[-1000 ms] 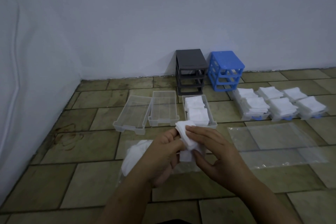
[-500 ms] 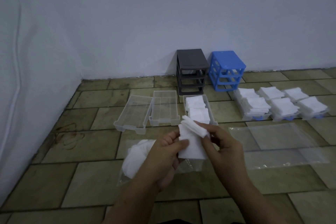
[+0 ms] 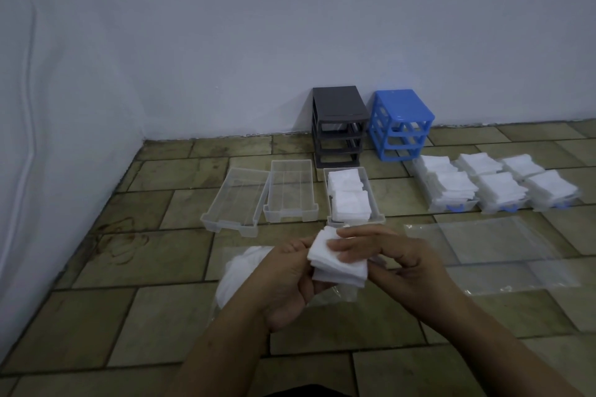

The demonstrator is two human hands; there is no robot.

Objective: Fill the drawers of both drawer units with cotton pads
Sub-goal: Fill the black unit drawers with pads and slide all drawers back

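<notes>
Both hands grip one stack of cotton pads (image 3: 337,263) above the floor: left hand (image 3: 287,280) curled round its near edge, right hand (image 3: 396,259) pinching the top. Beyond them lie two empty clear drawers (image 3: 235,200) (image 3: 290,192) and a third (image 3: 350,196) holding pads. Right of it, three blue-handled drawers (image 3: 493,185) sit heaped with pads, before the grey unit (image 3: 338,126) and blue unit (image 3: 400,124), both without drawers.

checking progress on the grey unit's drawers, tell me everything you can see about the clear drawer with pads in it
The partly filled drawer is a clear, colourless plastic tray, long and rectangular, lying flat and upright on the tiled floor in front of the dark grey drawer unit. It is the rightmost of three clear drawers. Inside lie two stacks of white square cotton pads, one behind the other, reaching about to its rim. No hand touches it; both hands hold pads nearer the camera.
</notes>
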